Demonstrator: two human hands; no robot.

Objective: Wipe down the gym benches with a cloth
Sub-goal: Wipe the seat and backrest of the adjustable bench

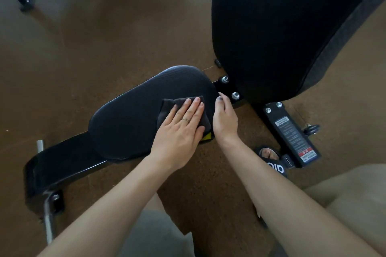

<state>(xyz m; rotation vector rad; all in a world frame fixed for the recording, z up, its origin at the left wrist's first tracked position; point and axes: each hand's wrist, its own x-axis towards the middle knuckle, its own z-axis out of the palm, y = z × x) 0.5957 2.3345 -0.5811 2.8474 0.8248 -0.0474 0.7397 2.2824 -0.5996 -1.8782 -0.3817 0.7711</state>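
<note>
Left hand (182, 129) flat, fingers straight, pressing dark cloth (179, 108) onto seat pad (129, 115), right hand (225, 119) gripping pad edge

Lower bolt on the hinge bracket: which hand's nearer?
Right. The right hand grips the seat pad edge just beside the lower bolt; the left hand lies flat on the cloth, farther away.

backrest pad (282, 33) cut off at top and right edges; warning label (292, 135) text too small to read; cloth (179, 110) partly hidden under left hand (181, 129).
</note>
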